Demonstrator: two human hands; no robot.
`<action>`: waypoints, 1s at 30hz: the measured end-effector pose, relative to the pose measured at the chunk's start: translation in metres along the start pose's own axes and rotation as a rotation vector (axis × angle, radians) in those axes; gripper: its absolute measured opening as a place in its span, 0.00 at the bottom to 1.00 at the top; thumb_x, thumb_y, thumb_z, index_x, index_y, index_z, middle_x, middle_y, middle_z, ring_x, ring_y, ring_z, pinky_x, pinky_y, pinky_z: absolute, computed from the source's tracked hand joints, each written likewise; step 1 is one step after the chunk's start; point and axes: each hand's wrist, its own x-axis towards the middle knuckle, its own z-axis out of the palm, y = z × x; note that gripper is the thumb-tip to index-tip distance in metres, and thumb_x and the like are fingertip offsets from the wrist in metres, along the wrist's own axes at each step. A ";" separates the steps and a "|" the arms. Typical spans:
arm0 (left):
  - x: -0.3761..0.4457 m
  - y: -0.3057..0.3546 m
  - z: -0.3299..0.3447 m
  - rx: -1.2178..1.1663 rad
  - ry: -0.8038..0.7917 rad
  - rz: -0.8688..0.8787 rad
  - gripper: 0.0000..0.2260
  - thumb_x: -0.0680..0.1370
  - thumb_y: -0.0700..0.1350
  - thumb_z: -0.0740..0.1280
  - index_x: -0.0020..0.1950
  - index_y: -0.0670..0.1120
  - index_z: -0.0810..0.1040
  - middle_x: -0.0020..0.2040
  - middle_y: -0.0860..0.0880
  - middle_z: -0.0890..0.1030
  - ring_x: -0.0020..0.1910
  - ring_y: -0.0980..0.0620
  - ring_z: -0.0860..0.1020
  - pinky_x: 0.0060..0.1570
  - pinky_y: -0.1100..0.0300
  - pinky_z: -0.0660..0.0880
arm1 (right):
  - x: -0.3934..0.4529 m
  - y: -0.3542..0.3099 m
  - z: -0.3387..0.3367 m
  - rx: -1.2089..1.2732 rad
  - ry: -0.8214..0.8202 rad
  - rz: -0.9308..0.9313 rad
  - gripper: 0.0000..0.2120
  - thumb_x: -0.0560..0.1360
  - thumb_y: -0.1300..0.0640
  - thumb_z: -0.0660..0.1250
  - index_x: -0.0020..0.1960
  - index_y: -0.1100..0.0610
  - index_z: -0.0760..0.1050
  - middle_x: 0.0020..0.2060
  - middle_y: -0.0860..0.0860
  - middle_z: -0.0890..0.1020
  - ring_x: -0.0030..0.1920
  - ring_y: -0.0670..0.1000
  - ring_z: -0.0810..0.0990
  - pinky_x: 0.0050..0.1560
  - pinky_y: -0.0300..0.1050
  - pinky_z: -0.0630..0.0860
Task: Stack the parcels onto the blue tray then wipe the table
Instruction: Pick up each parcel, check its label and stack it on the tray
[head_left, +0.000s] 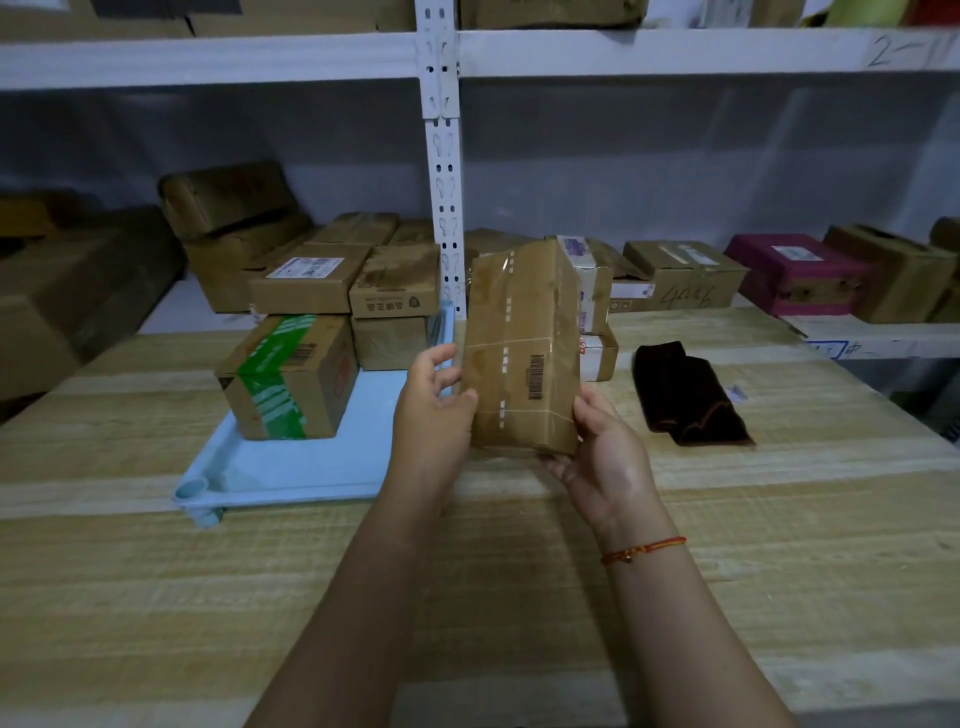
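I held a brown taped parcel upright in the air over the wooden table, just right of the blue tray. My left hand gripped its left edge, thumb on the near face, the other fingers loosely spread behind the edge. My right hand cupped the lower right corner from beneath, fingers curled round the bottom, probably to carry the weight while the left steadied it. The barcode faced me, so I guess I was turning it to choose a flat side for stacking. On the tray sat a green-taped box at the near left and a stack of boxes at the far end, leaving bare tray on the near right, the likely spot for this one. Behind the held parcel, at least one small white-labelled parcel was on the table, partly hidden, so not yet stacked. A dark folded cloth lay to the right, near at hand, presumably kept for the wiping. That step had not begun. Shelves with more cartons stood at the far side.
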 end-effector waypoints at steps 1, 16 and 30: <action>0.000 0.000 0.000 0.012 0.002 0.003 0.19 0.79 0.34 0.62 0.64 0.54 0.71 0.60 0.49 0.80 0.55 0.48 0.80 0.53 0.47 0.80 | 0.000 0.000 0.000 -0.015 -0.002 -0.023 0.17 0.83 0.60 0.53 0.67 0.53 0.75 0.55 0.54 0.84 0.56 0.55 0.82 0.47 0.51 0.80; -0.004 0.015 0.005 -0.081 0.008 -0.122 0.14 0.83 0.54 0.56 0.45 0.50 0.76 0.41 0.54 0.80 0.42 0.59 0.78 0.38 0.63 0.73 | -0.007 0.002 0.005 -0.206 0.042 -0.274 0.11 0.78 0.66 0.58 0.51 0.52 0.74 0.48 0.54 0.83 0.45 0.49 0.81 0.34 0.35 0.76; -0.007 0.014 0.009 -0.292 -0.110 -0.169 0.21 0.79 0.64 0.55 0.57 0.49 0.74 0.38 0.51 0.79 0.45 0.51 0.80 0.41 0.54 0.76 | -0.011 0.003 0.003 -0.197 0.067 -0.310 0.07 0.80 0.57 0.63 0.43 0.55 0.73 0.40 0.49 0.84 0.41 0.45 0.82 0.35 0.35 0.76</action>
